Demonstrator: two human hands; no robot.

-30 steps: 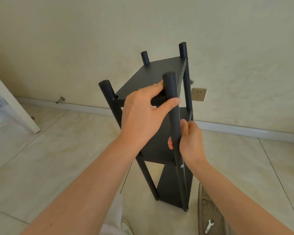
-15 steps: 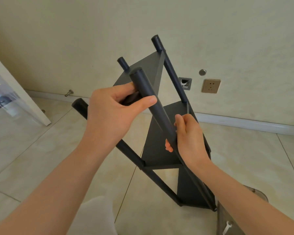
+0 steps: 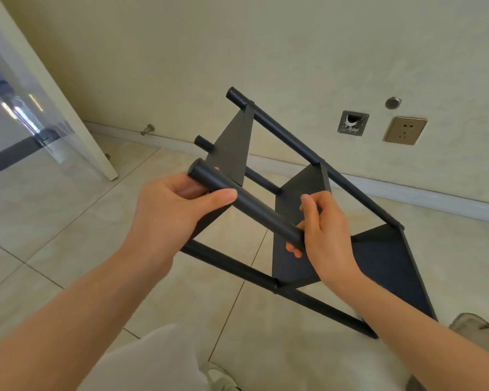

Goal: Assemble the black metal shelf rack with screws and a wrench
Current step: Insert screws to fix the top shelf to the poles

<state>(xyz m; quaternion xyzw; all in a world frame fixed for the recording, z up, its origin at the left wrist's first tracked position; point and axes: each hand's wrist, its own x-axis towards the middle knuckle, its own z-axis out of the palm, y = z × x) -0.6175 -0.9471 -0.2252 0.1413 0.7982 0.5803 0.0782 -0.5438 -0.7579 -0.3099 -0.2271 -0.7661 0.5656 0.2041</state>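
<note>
The black metal shelf rack (image 3: pixel 299 204) leans steeply to the left over the tiled floor, its round posts slanting and its three flat shelves seen almost edge-on. My left hand (image 3: pixel 175 210) grips the nearest post close to its top end, thumb laid across it. My right hand (image 3: pixel 322 235) grips the same post lower down, by the middle shelf. The rack's bottom end sits low on the right near the floor. No screws or wrench show in this view.
A cream wall runs behind with a socket (image 3: pixel 405 134), an open wall box (image 3: pixel 353 122) and a round metal stud (image 3: pixel 393 103). A glass door panel (image 3: pixel 37 108) stands at left, with a door stopper (image 3: pixel 147 128) at the skirting. A grey pad (image 3: pixel 474 328) lies at lower right.
The rack has tipped from upright over to the left, going further with each frame. Both hands kept their grip on the near post and moved with it.
</note>
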